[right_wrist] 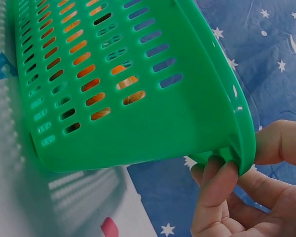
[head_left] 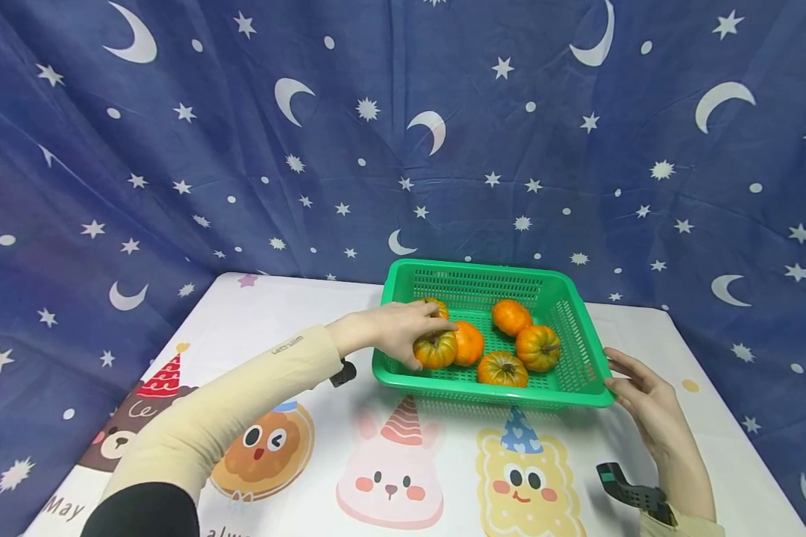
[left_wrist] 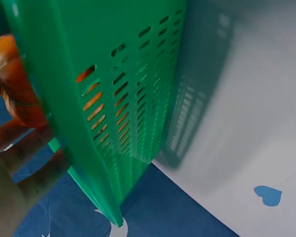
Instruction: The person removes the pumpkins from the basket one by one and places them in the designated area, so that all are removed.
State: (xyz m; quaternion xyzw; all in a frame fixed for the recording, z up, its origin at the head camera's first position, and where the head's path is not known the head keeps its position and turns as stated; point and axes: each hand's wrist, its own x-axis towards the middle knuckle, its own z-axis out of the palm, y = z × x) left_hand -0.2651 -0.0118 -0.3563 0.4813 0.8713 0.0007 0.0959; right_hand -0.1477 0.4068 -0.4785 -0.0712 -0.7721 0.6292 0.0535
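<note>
A green plastic basket [head_left: 490,388] with slotted walls stands on the table, holding several small orange and yellow-green pumpkins. Reaching over the basket's left rim, my left hand [head_left: 399,330] grips a yellow-green pumpkin [head_left: 436,350], thumb at the near side and fingers across its top. In the left wrist view this pumpkin [left_wrist: 19,84] shows past the rim, partly hidden by it. My right hand [head_left: 654,406] pinches the basket's right rim near the front corner. The right wrist view shows its fingertips [right_wrist: 222,180] curled under the rim, with the thumb above.
An orange pumpkin [head_left: 469,343] lies right beside the gripped one, and another [head_left: 510,318] is farther back. The white tablecloth [head_left: 295,298] bears printed cartoon figures. Behind it hangs a blue curtain [head_left: 376,149] with moons and stars, close to the basket's back.
</note>
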